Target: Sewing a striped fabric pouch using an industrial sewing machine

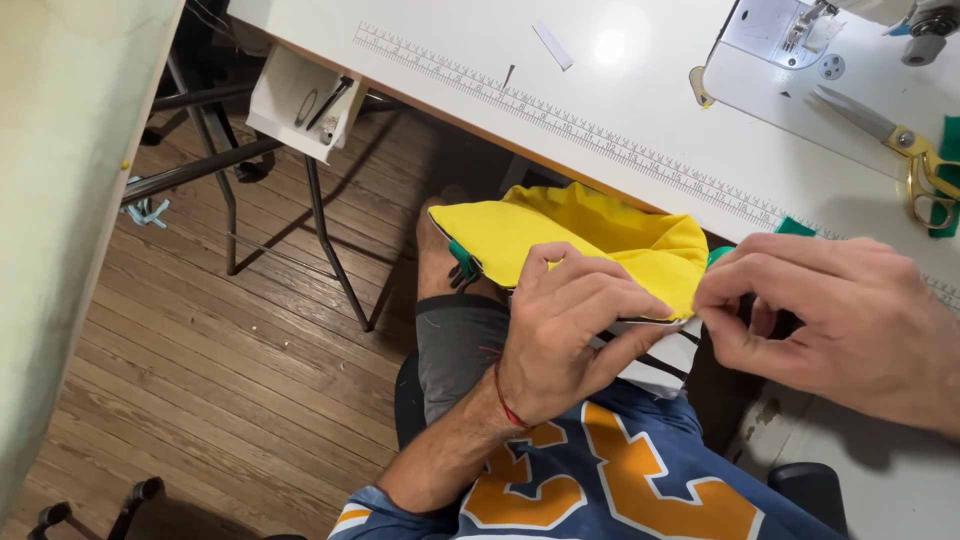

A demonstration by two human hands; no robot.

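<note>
Just below the edge of the white sewing table (pixel 640 90), the left hand (pixel 565 330) is clamping the yellow fabric piece (pixel 560 235) flat while the right hand (pixel 830 310) is pinching its corner shut, seemingly to align the edges.

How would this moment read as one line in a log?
left hand: grips yellow fabric piece | right hand: pinches its corner | scissors: on table

A sewing workroom is showing itself here — a white sewing machine (pixel 800 40) is sitting on a long white table (pixel 480 70) that is carrying a printed ruler strip (pixel 560 120), gold-handled scissors (pixel 900 140) are lying beside it, and worn wooden floorboards (pixel 230 370) are running underneath.
</note>
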